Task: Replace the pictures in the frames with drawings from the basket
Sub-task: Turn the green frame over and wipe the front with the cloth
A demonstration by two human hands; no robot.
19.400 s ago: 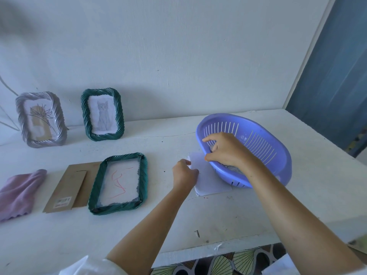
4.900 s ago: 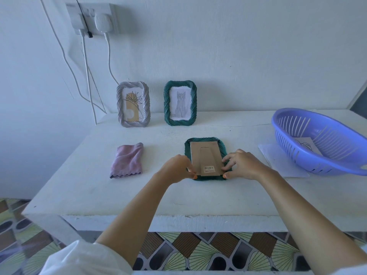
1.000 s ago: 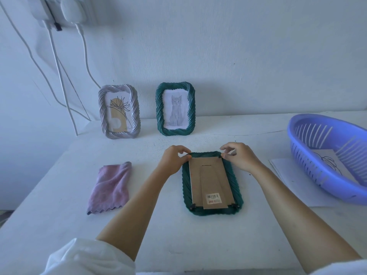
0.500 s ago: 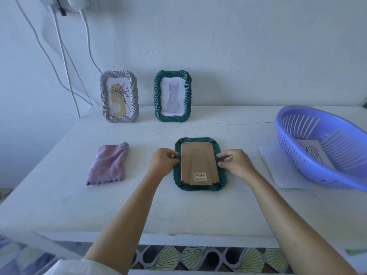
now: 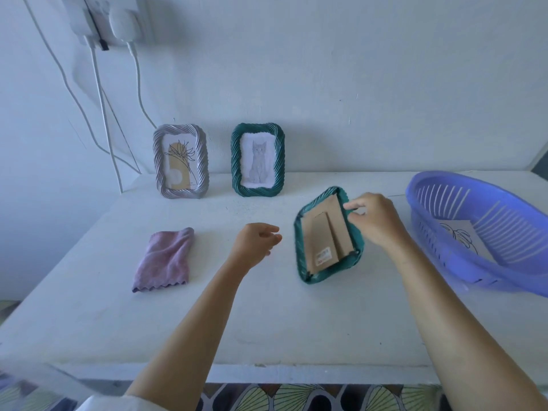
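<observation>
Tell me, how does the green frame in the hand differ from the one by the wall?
The held green frame is tilted, gripped by the right hand, cardboard back showing. The standing green frame is upright, untouched, showing a cat drawing. Both have twisted green rims.

A plain white wall [image 5: 326, 69] fills the upper half of the frame, its paint slightly uneven and marked with small specks. In the upper left corner a white socket plate [image 5: 89, 13] carries a bulky white adapter [image 5: 124, 25], and thin white cables [image 5: 103, 120] run from it down the wall to the back left corner of the table. The white table [image 5: 267, 321] spans the middle of the frame, its top matte and faintly scuffed, its front edge running along the bottom. Below that edge shows a tiled floor [image 5: 296, 398] with a fan pattern in cream, green and black. A dark strip [image 5: 542, 164] stands at the far right edge. The light is soft and cool, with faint shadows.
</observation>
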